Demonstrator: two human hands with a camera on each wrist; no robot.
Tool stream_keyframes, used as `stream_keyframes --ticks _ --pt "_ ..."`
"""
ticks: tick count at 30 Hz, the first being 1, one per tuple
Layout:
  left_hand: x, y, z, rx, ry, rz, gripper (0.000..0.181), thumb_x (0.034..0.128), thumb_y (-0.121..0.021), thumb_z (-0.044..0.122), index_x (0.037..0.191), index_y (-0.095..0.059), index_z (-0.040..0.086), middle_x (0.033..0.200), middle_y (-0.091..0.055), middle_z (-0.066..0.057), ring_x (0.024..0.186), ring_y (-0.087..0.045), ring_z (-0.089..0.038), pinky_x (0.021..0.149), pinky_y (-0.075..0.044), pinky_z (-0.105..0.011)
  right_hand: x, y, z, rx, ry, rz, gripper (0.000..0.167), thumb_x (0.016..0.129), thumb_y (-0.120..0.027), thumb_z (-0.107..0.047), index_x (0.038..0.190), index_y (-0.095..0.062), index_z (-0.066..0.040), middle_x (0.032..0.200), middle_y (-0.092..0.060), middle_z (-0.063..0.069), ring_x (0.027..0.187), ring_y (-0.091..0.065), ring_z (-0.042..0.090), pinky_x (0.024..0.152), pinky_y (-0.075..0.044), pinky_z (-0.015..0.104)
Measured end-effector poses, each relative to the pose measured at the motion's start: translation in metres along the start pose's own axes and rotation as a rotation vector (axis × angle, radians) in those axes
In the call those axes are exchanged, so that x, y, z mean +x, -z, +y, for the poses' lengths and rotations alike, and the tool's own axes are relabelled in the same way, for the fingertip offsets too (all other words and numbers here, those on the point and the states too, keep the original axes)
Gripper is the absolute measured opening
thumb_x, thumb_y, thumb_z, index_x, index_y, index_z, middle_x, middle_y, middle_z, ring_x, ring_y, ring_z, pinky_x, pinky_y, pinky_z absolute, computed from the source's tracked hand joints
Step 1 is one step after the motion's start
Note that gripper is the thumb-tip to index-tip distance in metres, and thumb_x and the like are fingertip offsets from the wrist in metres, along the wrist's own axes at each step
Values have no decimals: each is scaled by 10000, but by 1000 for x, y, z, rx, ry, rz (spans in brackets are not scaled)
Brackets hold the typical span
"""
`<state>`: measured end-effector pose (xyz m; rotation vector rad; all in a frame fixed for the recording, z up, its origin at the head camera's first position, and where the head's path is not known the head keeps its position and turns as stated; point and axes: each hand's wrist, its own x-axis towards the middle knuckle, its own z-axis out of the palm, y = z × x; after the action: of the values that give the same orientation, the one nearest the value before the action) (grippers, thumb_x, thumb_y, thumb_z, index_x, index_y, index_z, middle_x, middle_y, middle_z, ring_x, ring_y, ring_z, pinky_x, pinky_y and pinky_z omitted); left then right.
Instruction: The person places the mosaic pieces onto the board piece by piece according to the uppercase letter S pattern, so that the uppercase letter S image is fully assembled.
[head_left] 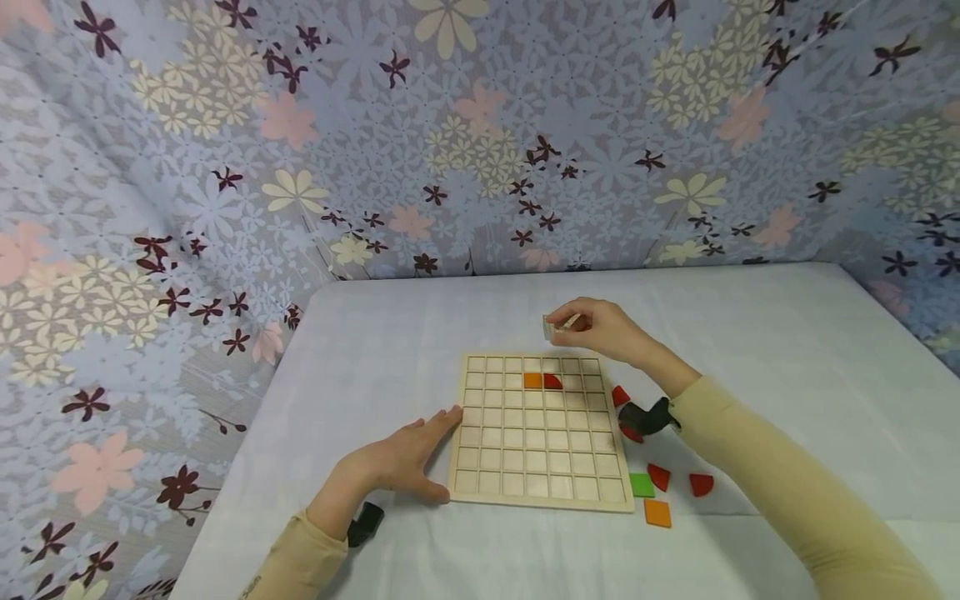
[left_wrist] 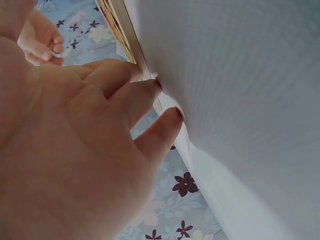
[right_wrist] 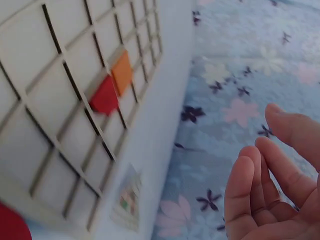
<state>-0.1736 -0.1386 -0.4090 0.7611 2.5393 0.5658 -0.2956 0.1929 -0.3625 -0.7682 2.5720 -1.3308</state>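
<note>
A pale wooden grid board (head_left: 513, 437) lies on the white-covered table. My left hand (head_left: 408, 454) touches its left edge, fingers spread and fairly straight; in the left wrist view, the fingertips meet the table cloth beside the board edge. Above the board's far right part hovers my right hand (head_left: 596, 327), fingers loosely bent. The right wrist view shows nothing between thumb and fingers. Beyond the board a small printed card (right_wrist: 127, 200) lies on the table, partly hidden by that hand in the head view. An orange square tile (head_left: 532, 381) and a red quarter-round tile (head_left: 552, 382) sit side by side in the grid.
Right of the board lie several loose pieces: a green square (head_left: 642, 485), an orange square (head_left: 657, 513) and red quarter-rounds (head_left: 701, 484), some partly behind the right wrist's black device (head_left: 645, 417). Flowered fabric (head_left: 480, 150) hangs behind the table and at its sides.
</note>
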Motion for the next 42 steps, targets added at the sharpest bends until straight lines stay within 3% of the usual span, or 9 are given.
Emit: stream_keyframes --ticks 7,15,21,29,36,42 --pt "0 3 3 -23 21 -11 1050 750 -790 344 1521 -129 79 1555 -154 -106 1405 -178 -257 1129 -188 -429 -14 31 3 47 -35 34 406 864 -699 -275 1212 -621 -83 1219 -548 102 891 -602 215 741 -519 333" --pt "0 4 4 -29 34 -11 1053 751 -789 347 1525 -119 98 1556 -148 -108 1404 -175 -264 1129 -185 -435 -28 44 21 64 -106 48 451 861 -700 -297 1243 -604 -77 1254 -532 144 921 -600 222 824 -510 374" --pt "3 6 6 -29 22 5 1046 748 -788 334 1521 -130 81 1554 -155 -111 1402 -180 -273 1130 -179 -436 -36 47 42 17 -163 37 477 848 -709 -337 1243 -605 -91 1243 -543 105 897 -603 212 815 -505 388" --pt "5 6 8 -39 18 4 1065 738 -794 342 1519 -125 64 1551 -158 -132 1403 -179 -277 1128 -182 -445 -52 45 65 59 -203 -65 451 841 -722 -238 1229 -609 -38 1169 -560 162 780 -557 315 690 -462 324" --pt "9 6 10 -35 39 -11 1060 749 -787 347 1524 -112 87 1556 -139 -123 1409 -161 -260 1133 -168 -436 -63 36 80 108 -205 -145 454 819 -739 -179 1219 -605 -13 1023 -586 172 596 -463 180 574 -414 262" --pt "9 4 14 -42 50 -9 1062 743 -792 339 1522 -119 78 1551 -153 -134 1406 -172 -265 1131 -174 -438 -70 32 84 117 -182 -155 425 802 -752 -152 1180 -623 -6 1130 -601 155 589 -437 146 548 -401 228"
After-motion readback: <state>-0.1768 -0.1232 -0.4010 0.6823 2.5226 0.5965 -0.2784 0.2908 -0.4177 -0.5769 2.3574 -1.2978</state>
